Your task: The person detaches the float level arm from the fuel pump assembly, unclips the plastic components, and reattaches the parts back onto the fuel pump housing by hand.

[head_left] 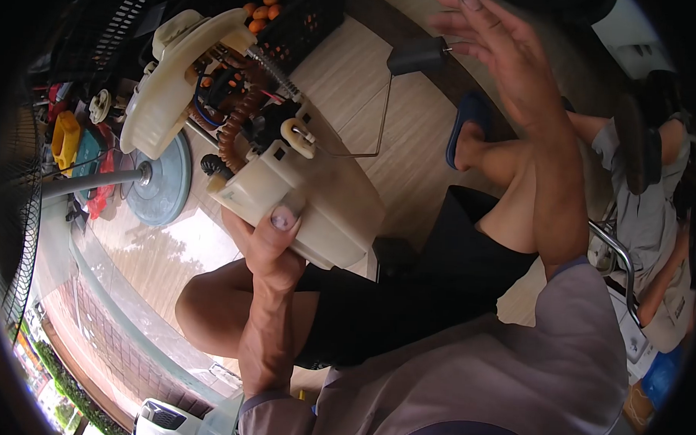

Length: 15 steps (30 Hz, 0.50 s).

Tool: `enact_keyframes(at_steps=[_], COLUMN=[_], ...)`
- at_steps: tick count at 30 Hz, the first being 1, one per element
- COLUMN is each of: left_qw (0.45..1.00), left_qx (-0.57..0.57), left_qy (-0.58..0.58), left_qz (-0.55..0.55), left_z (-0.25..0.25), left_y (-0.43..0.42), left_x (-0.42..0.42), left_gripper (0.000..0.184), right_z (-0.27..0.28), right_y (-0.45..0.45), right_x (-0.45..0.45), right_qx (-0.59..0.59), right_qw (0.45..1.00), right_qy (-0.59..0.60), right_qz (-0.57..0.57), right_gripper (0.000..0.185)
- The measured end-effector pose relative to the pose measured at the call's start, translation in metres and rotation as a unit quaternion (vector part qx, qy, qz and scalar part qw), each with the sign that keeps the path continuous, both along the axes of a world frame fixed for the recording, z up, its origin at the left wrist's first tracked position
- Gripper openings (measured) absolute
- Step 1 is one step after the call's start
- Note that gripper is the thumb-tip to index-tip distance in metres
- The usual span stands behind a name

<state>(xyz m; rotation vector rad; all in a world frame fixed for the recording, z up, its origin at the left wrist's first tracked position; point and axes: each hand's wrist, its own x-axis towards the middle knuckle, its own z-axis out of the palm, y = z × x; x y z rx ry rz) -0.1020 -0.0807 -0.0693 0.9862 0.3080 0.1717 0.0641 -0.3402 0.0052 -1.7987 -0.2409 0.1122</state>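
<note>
A fuel pump module (310,197) with a cream plastic body is held up at the left of the head view. Its round flange (164,96) is tilted at the top, joined by a spring, wires and a brown corrugated hose (232,133). My left hand (267,241) is closed around the lower body, thumb pressed on its side. From the module a thin bent metal rod (385,111) runs to a black float (417,57). My right hand (496,50) is raised beside the float, fingers stretched out, holding nothing. I cannot tell whether its fingertips touch the float's pin.
A black crate (312,36) with orange fruit (267,11) stands behind the module. A round grey stand base (161,184) and a yellow container (65,140) are at left. Another person (640,197) sits at right. A blue slipper (468,126) is on my foot.
</note>
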Motion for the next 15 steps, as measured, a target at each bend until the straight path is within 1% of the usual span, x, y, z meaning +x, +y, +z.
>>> enact_keyframes(at_steps=[2, 4, 6, 9, 12, 13, 15], left_qw=[1.000, 1.000, 1.000, 0.998, 0.999, 0.999, 0.999], left_qx=[0.002, -0.002, -0.013, 0.019, 0.020, 0.018, 0.013], left_qy=[0.008, 0.007, -0.003, -0.042, -0.029, -0.029, -0.027], left_qz=[0.003, -0.004, -0.018, -0.045, -0.030, -0.030, -0.030], left_z=[-0.002, -0.004, -0.006, -0.016, -0.022, -0.024, -0.025], left_y=[0.001, 0.003, 0.006, 0.012, 0.015, 0.016, 0.016], left_x=[-0.001, -0.002, -0.002, -0.004, -0.008, -0.008, -0.008], left_gripper=[0.070, 0.069, 0.067, 0.070, 0.065, 0.064, 0.061], right_z=[0.033, 0.035, 0.009, -0.003, 0.000, -0.001, -0.004], right_y=[0.031, 0.030, 0.005, -0.002, 0.001, 0.000, -0.003], right_x=[-0.005, -0.005, -0.001, 0.005, 0.003, 0.005, 0.008], right_qx=[0.002, -0.003, -0.017, -0.052, -0.082, -0.080, -0.077], right_qw=[0.988, 0.984, 0.996, 0.997, 0.995, 0.996, 0.997], right_qy=[0.115, 0.143, 0.084, 0.049, 0.033, 0.030, 0.026], right_qz=[-0.098, -0.103, -0.012, -0.018, -0.038, -0.028, -0.006], right_gripper=[0.059, 0.058, 0.057, 0.054, 0.052, 0.052, 0.058])
